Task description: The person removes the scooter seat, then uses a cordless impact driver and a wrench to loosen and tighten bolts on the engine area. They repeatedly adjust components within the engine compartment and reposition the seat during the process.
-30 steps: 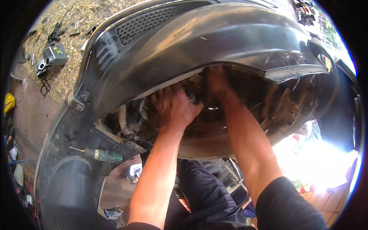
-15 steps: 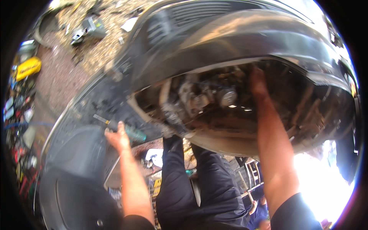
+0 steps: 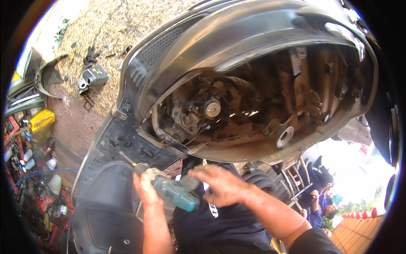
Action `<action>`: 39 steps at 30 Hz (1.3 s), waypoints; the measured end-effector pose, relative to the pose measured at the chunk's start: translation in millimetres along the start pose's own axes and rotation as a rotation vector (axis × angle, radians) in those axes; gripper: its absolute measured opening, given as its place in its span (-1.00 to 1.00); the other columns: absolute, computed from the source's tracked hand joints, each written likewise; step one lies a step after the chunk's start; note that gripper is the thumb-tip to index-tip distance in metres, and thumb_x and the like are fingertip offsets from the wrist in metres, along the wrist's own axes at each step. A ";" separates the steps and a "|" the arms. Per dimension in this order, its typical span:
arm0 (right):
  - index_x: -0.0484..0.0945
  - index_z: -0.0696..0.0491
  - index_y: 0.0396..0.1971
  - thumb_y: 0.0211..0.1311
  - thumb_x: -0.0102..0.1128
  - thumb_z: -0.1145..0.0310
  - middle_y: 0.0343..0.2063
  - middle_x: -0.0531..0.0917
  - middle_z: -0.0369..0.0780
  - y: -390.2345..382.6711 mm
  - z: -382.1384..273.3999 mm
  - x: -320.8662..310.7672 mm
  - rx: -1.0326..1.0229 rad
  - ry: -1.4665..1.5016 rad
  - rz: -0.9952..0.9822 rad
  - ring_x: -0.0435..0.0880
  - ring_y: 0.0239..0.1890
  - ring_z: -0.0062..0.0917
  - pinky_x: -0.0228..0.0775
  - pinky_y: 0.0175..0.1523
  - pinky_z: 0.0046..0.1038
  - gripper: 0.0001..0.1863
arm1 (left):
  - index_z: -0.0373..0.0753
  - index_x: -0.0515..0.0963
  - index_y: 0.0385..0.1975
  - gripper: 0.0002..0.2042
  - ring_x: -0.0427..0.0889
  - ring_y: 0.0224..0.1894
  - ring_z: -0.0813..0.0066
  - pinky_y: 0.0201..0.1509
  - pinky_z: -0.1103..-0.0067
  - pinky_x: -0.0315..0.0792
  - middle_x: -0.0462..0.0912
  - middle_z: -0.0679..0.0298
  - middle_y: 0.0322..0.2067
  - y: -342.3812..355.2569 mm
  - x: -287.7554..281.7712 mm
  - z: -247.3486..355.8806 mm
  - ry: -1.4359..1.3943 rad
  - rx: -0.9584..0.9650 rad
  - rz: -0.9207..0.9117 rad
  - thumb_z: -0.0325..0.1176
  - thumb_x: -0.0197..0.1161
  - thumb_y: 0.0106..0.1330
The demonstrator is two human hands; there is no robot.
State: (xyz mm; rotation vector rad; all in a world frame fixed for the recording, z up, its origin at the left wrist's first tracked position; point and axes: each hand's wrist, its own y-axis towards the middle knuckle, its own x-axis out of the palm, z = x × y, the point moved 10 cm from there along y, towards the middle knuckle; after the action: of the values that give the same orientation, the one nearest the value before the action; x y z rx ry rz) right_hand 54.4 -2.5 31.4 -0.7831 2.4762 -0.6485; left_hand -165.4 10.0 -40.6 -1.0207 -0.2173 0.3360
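Observation:
A teal and black cordless drill point(image 3: 173, 194) with a long bit lies across my left hand point(image 3: 146, 186). My left fingers are closed round its front end, and the bit points up and left over the scooter's dark floorboard point(image 3: 127, 142). At the drill's grip is my right hand point(image 3: 222, 185), its fingers and thumb apart; whether they touch the grip I cannot tell. Above both hands is the scooter's dark body panel point(image 3: 253, 31), with a wide opening. Inside it show a dusty engine part with a round metal cap point(image 3: 212, 109) and a metal ring point(image 3: 284, 136).
Loose tools and bottles crowd the ground at the left, beside a yellow case point(image 3: 42, 120) and a blue hose point(image 3: 55, 170). A dark box-shaped part point(image 3: 95, 75) lies on the gravel. At the lower right, people point(image 3: 319, 207) sit behind a metal rack point(image 3: 296, 178).
My right hand has come out of the body opening and moved down to the drill. My left hand has moved lower and right with the drill. The view has shifted.

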 end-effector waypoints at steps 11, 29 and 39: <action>0.55 0.15 -0.05 -0.05 0.48 0.54 -0.32 0.71 -0.26 -110.7 53.3 -75.5 0.135 0.409 0.751 0.71 -0.30 -0.56 0.60 -0.18 -0.47 -0.52 | -0.43 0.57 -0.06 -0.61 0.65 -0.03 -0.06 0.07 0.28 0.48 0.66 -0.11 -0.08 -9.5 319.9 40.7 1.206 0.858 -0.776 -0.16 0.05 0.44; 0.65 0.12 -0.21 -0.10 0.41 0.56 -0.27 0.69 -0.13 -112.2 97.7 -54.5 0.040 0.507 1.021 0.73 -0.34 -0.27 0.60 -0.20 -0.39 -0.66 | -0.17 0.70 -0.10 -0.69 0.67 0.03 0.11 0.10 0.31 0.54 0.68 -0.01 -0.03 110.9 444.1 -97.4 2.147 0.999 -1.300 -0.23 0.15 0.24; 0.66 0.09 -0.27 0.00 0.43 0.47 -0.38 0.71 -0.14 -91.4 130.2 -51.6 0.256 0.733 1.007 0.73 -0.37 -0.25 0.59 -0.23 -0.36 -0.76 | -0.13 0.63 0.03 -0.63 0.70 -0.06 0.07 -0.01 0.29 0.58 0.69 -0.02 -0.07 127.8 441.6 -108.0 1.906 1.283 -1.505 -0.20 0.16 0.25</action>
State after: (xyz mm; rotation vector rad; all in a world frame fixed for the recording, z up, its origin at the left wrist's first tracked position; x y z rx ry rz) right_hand 200.5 -75.1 -5.3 0.9375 2.8157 -0.8872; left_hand 258.0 149.9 -196.0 0.5750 0.8847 -1.6841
